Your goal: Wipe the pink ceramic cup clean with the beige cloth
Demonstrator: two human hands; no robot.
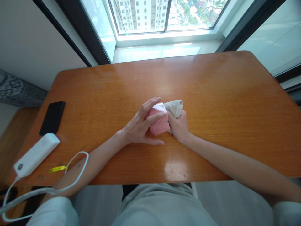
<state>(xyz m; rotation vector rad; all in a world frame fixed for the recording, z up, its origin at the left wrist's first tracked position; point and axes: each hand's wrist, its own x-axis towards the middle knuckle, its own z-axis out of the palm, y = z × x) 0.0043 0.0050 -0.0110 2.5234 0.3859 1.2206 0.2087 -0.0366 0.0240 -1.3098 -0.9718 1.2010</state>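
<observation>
A small pink box-like object (pixel 160 125) is between my two hands over the middle of the wooden table. My left hand (pixel 147 121) lies against its left side and top, fingers spread and thumb stretched out below it. On the right, my right hand (pixel 179 124) is closed around a pale grey cloth (pixel 174 107), which bunches up above the fingers and touches the pink object's right side. Part of the cloth is hidden behind the hand and the object.
At the table's left lie a black phone (pixel 52 118) and a white power strip (pixel 37 155). Its white cable (pixel 81 171) with a yellow tag (pixel 57 169) loops over my left forearm. A window stands beyond the table's (pixel 211 81) far edge.
</observation>
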